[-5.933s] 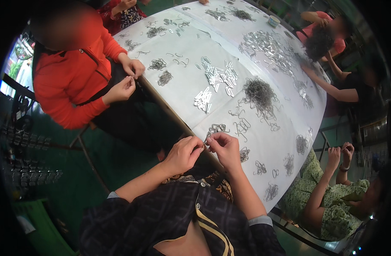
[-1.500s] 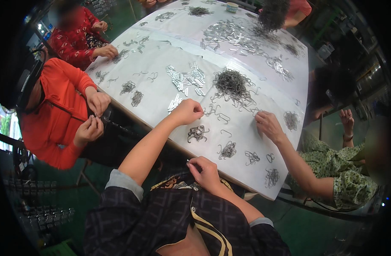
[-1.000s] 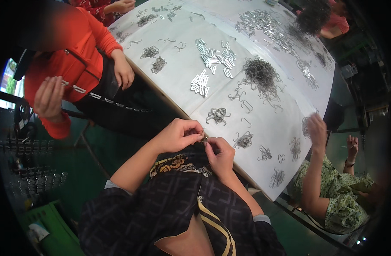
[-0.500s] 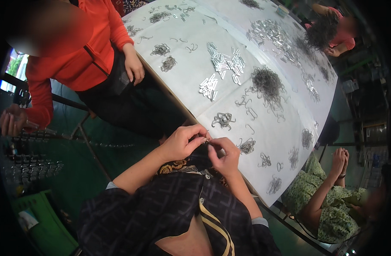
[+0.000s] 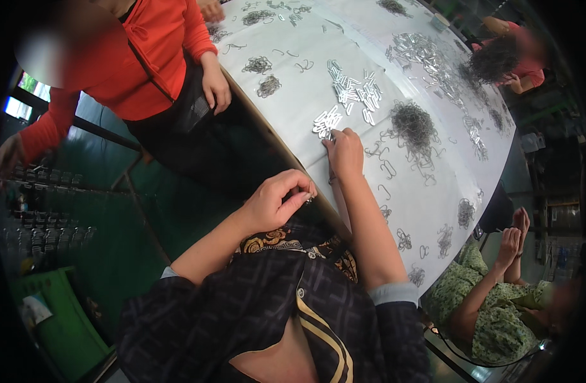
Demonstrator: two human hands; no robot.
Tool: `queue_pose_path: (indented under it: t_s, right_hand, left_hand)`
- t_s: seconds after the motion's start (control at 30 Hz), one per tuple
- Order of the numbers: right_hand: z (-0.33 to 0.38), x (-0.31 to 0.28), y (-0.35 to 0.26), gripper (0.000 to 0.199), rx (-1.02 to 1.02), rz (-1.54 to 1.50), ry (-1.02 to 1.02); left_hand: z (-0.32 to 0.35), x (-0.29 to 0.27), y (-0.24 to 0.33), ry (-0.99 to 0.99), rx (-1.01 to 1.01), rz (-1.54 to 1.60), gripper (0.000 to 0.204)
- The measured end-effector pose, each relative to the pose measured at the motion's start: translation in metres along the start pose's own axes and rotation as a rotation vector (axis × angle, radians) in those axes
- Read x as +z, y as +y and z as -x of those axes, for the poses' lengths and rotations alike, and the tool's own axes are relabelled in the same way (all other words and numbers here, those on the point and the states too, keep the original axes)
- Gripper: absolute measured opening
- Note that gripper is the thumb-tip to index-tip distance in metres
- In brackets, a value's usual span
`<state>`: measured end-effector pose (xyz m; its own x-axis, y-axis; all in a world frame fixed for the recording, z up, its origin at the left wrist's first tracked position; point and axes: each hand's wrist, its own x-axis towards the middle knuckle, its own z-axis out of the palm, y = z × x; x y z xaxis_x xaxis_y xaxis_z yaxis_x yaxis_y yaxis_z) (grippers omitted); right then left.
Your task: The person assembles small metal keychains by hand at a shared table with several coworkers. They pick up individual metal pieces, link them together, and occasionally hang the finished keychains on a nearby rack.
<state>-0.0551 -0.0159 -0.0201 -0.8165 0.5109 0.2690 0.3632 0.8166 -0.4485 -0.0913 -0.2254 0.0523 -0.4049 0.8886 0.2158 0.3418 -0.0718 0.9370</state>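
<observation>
My left hand (image 5: pixel 279 199) is held in front of my body, just off the table's near edge. Its thumb and forefinger pinch something small with a metallic glint, too small to name. Over the table, my right hand (image 5: pixel 346 153) has its fingertips pressed together at the lower edge of a small pile of silver oblong metal pieces (image 5: pixel 327 120). Whatever those fingertips hold is hidden. A larger spread of the same silver pieces (image 5: pixel 355 92) lies just beyond. To the right of the hand sits a tangled heap of bent wire hooks (image 5: pixel 413 124).
Smaller clusters of wire hooks (image 5: pixel 258 65) dot the white-covered table (image 5: pixel 293 89). A person in red (image 5: pixel 155 64) stands at the left edge. Another in green print (image 5: pixel 491 300) sits at right, and a third in pink (image 5: pixel 529 73) works at the far side.
My right hand has left my left hand and moved up and away to the pile of silver pieces. My left hand keeps its pinch in nearly the same place. The view has shifted slightly.
</observation>
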Motion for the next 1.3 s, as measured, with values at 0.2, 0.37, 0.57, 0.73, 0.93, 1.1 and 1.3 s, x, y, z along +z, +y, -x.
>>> queue_pose_path:
  t_s: [0.2,0.37,0.57,0.73,0.93,1.1,1.3]
  right_hand:
    - [-0.011,0.002,0.010,0.006,0.073,0.102,-0.095]
    - [-0.001,-0.026,0.006,0.010,0.306,-0.312,-0.047]
    - [0.052,-0.075,-0.029,0.016,0.483,-1.061,-0.192]
    - [0.087,-0.082,-0.038,0.014,0.430,-0.969,-0.157]
    - [0.103,-0.089,-0.054,0.010,0.297,-0.810,-0.005]
    - [0.114,-0.091,-0.054,0.005,0.238,-0.740,0.064]
    - [0.132,-0.093,-0.046,0.004,0.187,-0.651,0.165]
  left_hand:
    - [0.004,-0.011,-0.003,0.044,-0.024,0.029,0.005]
    - [0.002,-0.010,-0.004,0.053,-0.050,0.051,0.007]
    - [-0.002,0.008,-0.013,0.113,-0.004,-0.033,0.006]
    - [-0.005,0.019,-0.009,0.045,0.025,-0.082,0.008]
    - [-0.002,0.025,-0.009,-0.029,0.032,-0.129,0.012]
    - [0.003,0.031,-0.014,-0.091,-0.012,-0.137,0.011]
    - [-0.026,0.013,-0.006,-0.298,-0.098,-0.117,0.013]
